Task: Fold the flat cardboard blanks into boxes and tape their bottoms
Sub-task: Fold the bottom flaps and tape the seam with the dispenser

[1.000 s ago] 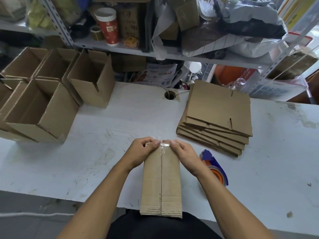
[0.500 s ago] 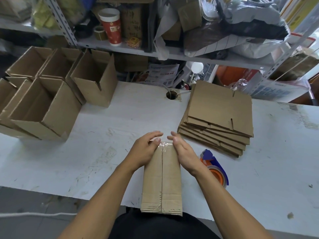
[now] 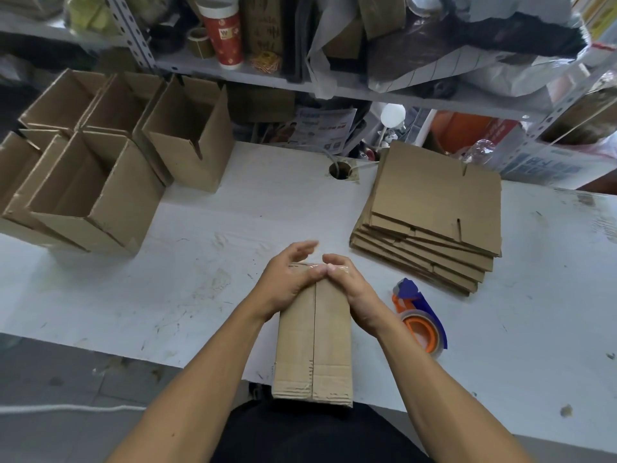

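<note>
A folded cardboard box (image 3: 314,342) stands bottom-up at the table's near edge, against my body, with clear tape along its centre seam. My left hand (image 3: 287,279) and my right hand (image 3: 350,289) lie on its far end, palms on the taped flaps, fingers loosely extended over the far edge and nearly touching each other. A stack of flat cardboard blanks (image 3: 430,212) lies to the right. An orange and blue tape dispenser (image 3: 420,319) rests on the table just right of my right wrist.
Several finished open boxes (image 3: 96,182) stand at the left of the white table (image 3: 213,269). A cable hole (image 3: 340,170) sits at the table's back. Cluttered shelves with a red cup (image 3: 223,31) rise behind.
My hands have slid from pinching the tape at the far edge to lying flatter on the box end, fingers lifting and stretching forward. The box stays in place.
</note>
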